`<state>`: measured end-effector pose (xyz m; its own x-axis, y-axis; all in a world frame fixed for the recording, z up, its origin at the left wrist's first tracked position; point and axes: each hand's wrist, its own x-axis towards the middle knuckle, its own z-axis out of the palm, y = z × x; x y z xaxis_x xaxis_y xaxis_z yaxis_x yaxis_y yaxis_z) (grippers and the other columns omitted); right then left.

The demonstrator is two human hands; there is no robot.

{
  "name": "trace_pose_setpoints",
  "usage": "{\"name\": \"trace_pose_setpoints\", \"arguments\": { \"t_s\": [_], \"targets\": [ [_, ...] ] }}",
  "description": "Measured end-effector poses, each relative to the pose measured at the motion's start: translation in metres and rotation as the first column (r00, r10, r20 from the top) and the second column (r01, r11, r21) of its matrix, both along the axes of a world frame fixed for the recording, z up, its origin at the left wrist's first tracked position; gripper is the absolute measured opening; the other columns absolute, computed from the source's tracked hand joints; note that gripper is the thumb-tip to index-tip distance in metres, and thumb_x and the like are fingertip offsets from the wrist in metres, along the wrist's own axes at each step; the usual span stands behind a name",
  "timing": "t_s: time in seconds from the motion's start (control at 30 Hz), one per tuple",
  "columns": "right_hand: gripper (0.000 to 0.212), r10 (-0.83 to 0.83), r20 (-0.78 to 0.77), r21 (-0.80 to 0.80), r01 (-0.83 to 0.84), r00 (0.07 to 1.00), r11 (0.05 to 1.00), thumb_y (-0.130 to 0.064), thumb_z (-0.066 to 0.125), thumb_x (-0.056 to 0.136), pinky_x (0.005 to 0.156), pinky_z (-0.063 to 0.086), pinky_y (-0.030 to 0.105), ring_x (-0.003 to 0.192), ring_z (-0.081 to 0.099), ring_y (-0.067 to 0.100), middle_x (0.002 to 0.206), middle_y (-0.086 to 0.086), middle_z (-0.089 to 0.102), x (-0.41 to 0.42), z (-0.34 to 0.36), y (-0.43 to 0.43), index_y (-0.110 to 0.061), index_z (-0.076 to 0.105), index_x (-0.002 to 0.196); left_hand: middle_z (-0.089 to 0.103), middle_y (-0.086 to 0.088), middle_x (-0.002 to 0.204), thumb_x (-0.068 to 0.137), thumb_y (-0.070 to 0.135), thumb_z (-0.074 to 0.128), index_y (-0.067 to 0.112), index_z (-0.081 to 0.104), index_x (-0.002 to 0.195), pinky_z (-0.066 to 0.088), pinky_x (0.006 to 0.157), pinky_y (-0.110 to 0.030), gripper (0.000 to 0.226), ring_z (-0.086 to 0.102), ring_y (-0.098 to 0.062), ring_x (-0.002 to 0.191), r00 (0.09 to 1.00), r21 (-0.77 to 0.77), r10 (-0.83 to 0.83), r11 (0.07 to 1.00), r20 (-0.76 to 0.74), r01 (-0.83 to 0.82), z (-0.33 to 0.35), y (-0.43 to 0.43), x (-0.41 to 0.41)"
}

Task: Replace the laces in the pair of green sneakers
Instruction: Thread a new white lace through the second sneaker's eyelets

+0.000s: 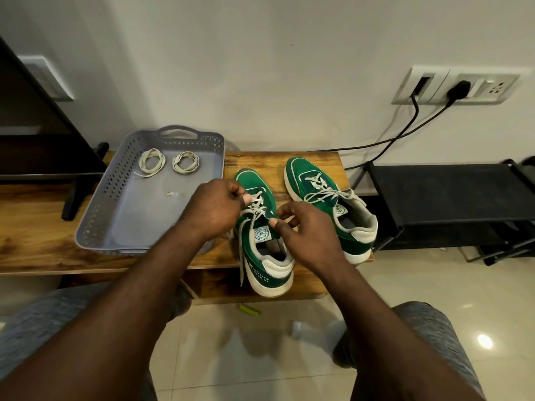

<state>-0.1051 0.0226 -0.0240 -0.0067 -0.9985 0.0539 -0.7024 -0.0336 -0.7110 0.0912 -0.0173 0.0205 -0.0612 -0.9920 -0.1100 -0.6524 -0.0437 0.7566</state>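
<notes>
Green sneaker (256, 266), lace (255, 210) loosened; left hand (212, 206), right hand (309, 235) fingers (286, 211) pinch lace.

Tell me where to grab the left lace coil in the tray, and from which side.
Pinch the left lace coil at its near arc, from above: it lies flat in the tray, its open centre admits a finger, and the walls hinder sideways reach.

The low wood-grain desk (257, 161) bears a grey perforated plastic tray (97, 202) on its left and, beside it, one green white-soled sneaker (270, 274) and a second green sneaker (307, 174), toes toward the wall
</notes>
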Motion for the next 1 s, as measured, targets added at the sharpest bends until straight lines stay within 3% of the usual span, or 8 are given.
{"name": "trace_pose_setpoints", "arguments": {
  "t_s": [0.1, 0.23, 0.33, 0.4, 0.5, 0.6, 0.73, 1.0],
  "targets": [
    [0.031, -0.007, -0.037, 0.072, 0.010, 0.999, 0.997, -0.043, 0.079, 0.090, 0.081, 0.060, 0.034, 0.086, 0.066, 0.000, 0.114, -0.017, 0.072, 0.003, -0.001, -0.004, -0.032, 0.074, 0.118, 0.073, 0.000, 0.092, 0.103, 0.025, 0.063, 0.021, 0.071, 0.095, 0.059, 0.084, -0.040, 0.012, 0.071, -0.020, 0.091, 0.999, 0.009, 0.043, 0.999, 0.011, -0.043, -0.007, 0.001, -0.005],
    [0.026, -0.023, -0.135, 0.067, 0.032, 0.991, 0.997, -0.042, 0.079, 0.090, 0.083, 0.059, 0.028, 0.085, 0.069, -0.001, 0.106, -0.018, 0.077, 0.004, 0.001, -0.010, -0.034, 0.077, 0.114, 0.072, -0.001, 0.090, 0.103, 0.030, 0.063, 0.021, 0.070, 0.088, 0.050, 0.071, -0.033, 0.019, 0.069, -0.020, 0.087, 0.997, 0.023, 0.077, 0.997, 0.015, -0.077, -0.011, 0.000, -0.011],
    [0.022, -0.046, -0.149, 0.048, 0.054, 0.988, 0.997, -0.041, 0.076, 0.089, 0.083, 0.061, 0.031, 0.086, 0.072, 0.005, 0.097, -0.015, 0.079, 0.005, -0.002, -0.012, -0.033, 0.079, 0.109, 0.074, 0.001, 0.089, 0.099, 0.036, 0.069, 0.021, 0.072, 0.084, 0.055, 0.078, -0.036, 0.022, 0.070, -0.018, 0.089, 0.999, 0.023, 0.048, 0.999, 0.004, -0.048, -0.016, 0.003, -0.018],
    [0.014, -0.071, -0.075, 0.078, 0.077, 0.995, 0.994, -0.037, 0.075, 0.088, 0.077, 0.062, 0.033, 0.078, 0.072, 0.006, 0.089, -0.013, 0.079, 0.006, -0.005, -0.013, -0.033, 0.080, 0.100, 0.076, 0.003, 0.099, 0.097, 0.038, 0.071, 0.025, 0.075, 0.086, 0.052, 0.082, -0.032, 0.018, 0.069, -0.015, 0.096, 0.997, 0.032, 0.003, 0.999, 0.073, -0.006, -0.020, 0.006, -0.021],
    [0.010, -0.167, 0.226, 0.233, 0.113, 0.960, 0.966, -0.021, 0.076, 0.087, 0.071, 0.064, 0.039, 0.072, 0.075, 0.013, 0.080, -0.008, 0.078, 0.004, -0.006, -0.014, -0.030, 0.079, 0.083, 0.076, 0.004, 0.110, 0.095, 0.038, 0.073, 0.027, 0.078, 0.097, 0.054, 0.086, -0.033, 0.013, 0.068, -0.017, 0.103, 0.986, 0.023, -0.009, 1.000, 0.167, 0.006, -0.026, 0.007, -0.024],
    [0.013, -0.224, 0.401, 0.353, 0.077, 0.888, 0.933, -0.009, 0.073, 0.090, 0.068, 0.060, 0.035, 0.073, 0.075, 0.015, 0.080, -0.001, 0.078, 0.002, -0.005, -0.014, -0.020, 0.078, 0.084, 0.076, 0.002, 0.110, 0.096, 0.037, 0.072, 0.026, 0.079, 0.105, 0.057, 0.086, -0.036, 0.015, 0.068, -0.018, 0.101, 0.974, -0.008, 0.012, 1.000, 0.225, -0.010, -0.027, 0.009, -0.028],
    [0.015, -0.236, 0.469, 0.392, 0.039, 0.851, 0.919, -0.005, 0.071, 0.093, 0.064, 0.055, 0.029, 0.073, 0.073, 0.014, 0.081, 0.000, 0.078, 0.000, -0.004, -0.013, -0.017, 0.077, 0.086, 0.077, 0.001, 0.104, 0.097, 0.035, 0.070, 0.026, 0.080, 0.104, 0.060, 0.082, -0.038, 0.015, 0.069, -0.020, 0.093, 0.958, -0.043, 0.045, 0.998, 0.284, -0.035, -0.030, 0.013, -0.034],
    [0.014, -0.210, 0.484, 0.368, 0.020, 0.849, 0.929, -0.005, 0.069, 0.093, 0.069, 0.057, 0.030, 0.081, 0.077, 0.019, 0.086, 0.002, 0.080, 0.000, -0.007, -0.012, -0.016, 0.078, 0.090, 0.074, 0.004, 0.095, 0.095, 0.029, 0.073, 0.027, 0.077, 0.089, 0.058, 0.080, -0.036, 0.008, 0.066, -0.018, 0.088, 0.979, 0.008, 0.104, 0.994, 0.173, -0.107, -0.034, 0.014, -0.040]
  ]
}}
